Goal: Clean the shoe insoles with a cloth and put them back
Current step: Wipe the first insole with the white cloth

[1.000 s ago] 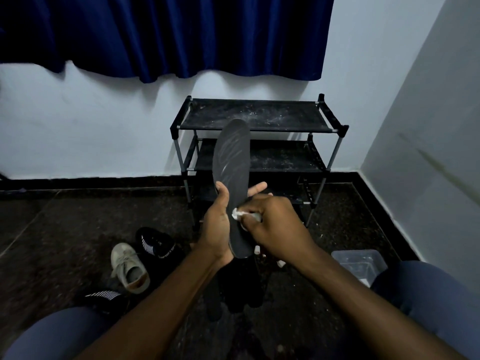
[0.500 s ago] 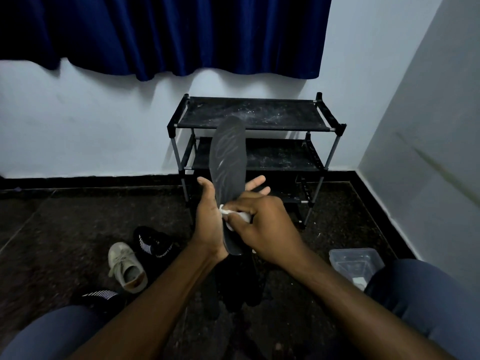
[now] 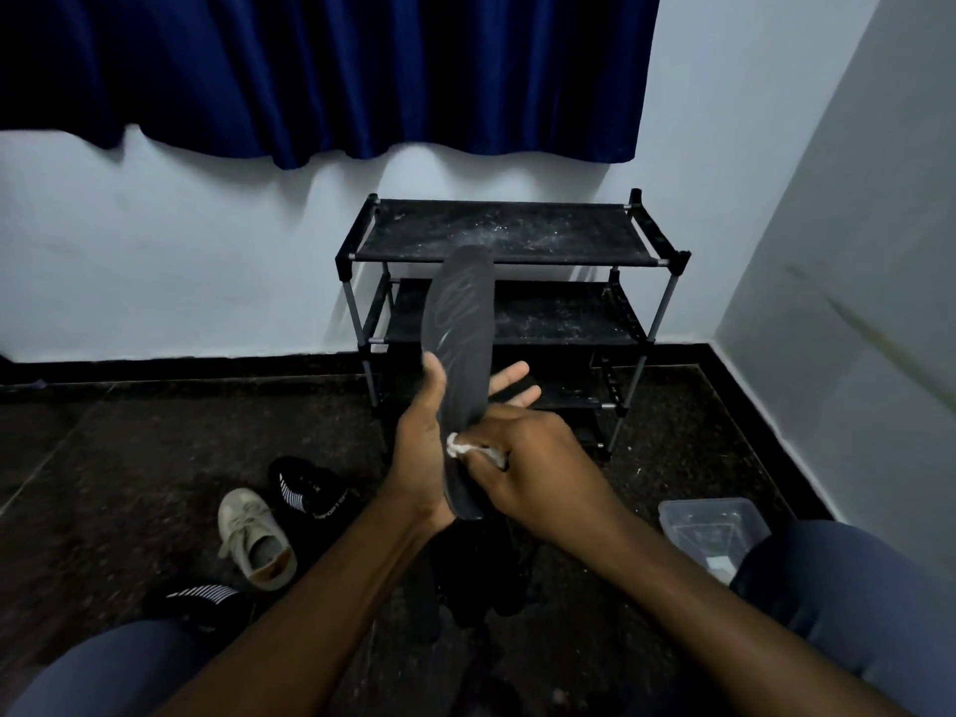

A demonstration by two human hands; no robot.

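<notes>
Insole [image 3: 458,349] is standing upright in left hand [image 3: 421,452], thumb and fingers clasping it for backing, while right hand [image 3: 535,470] is pinching cloth [image 3: 464,449] against its lower end.

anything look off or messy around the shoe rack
The top shelves of the shoe rack are speckled with white dust; a beige sneaker and a black shoe lie loose on the floor left of it.
</notes>
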